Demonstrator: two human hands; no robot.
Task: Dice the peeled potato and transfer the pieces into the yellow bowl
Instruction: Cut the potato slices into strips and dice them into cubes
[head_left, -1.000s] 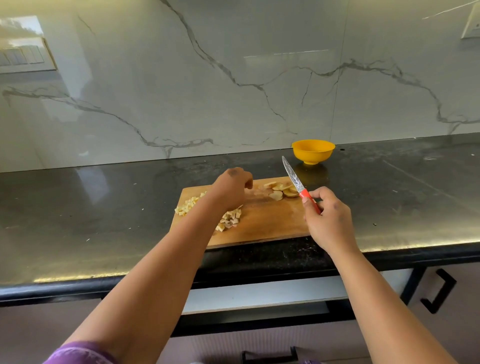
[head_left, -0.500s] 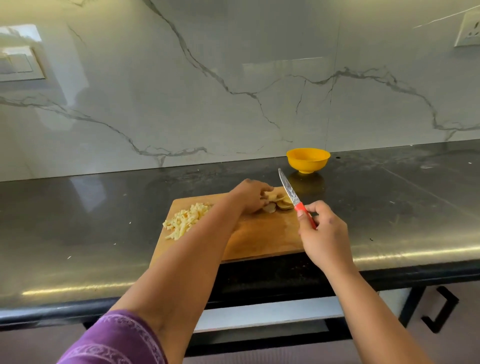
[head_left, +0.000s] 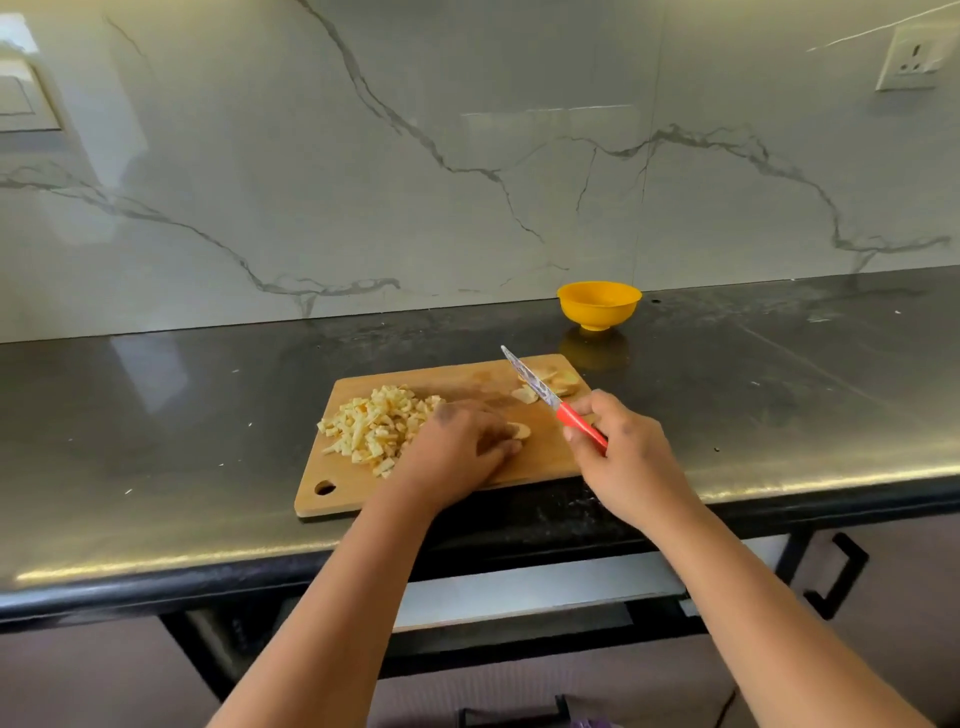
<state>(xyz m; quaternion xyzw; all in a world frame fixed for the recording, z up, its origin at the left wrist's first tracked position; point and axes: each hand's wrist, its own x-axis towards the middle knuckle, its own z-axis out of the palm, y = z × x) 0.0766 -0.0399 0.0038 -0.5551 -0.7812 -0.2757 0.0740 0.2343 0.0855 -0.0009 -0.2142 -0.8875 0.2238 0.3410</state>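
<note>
On the wooden cutting board, the left hand curls over potato slices at the board's middle, just right of the diced potato pile. The right hand grips a red-handled knife, blade raised over more slices at the far right corner. The yellow bowl stands farther back on the worktop. No writing is legible.

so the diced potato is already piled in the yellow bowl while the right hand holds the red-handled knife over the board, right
Not quite. The head view shows the diced potato still piled on the wooden cutting board, at its left side, not in the yellow bowl, which stands apart behind the board. The rest holds: the right hand holds the red-handled knife over the board.
</note>
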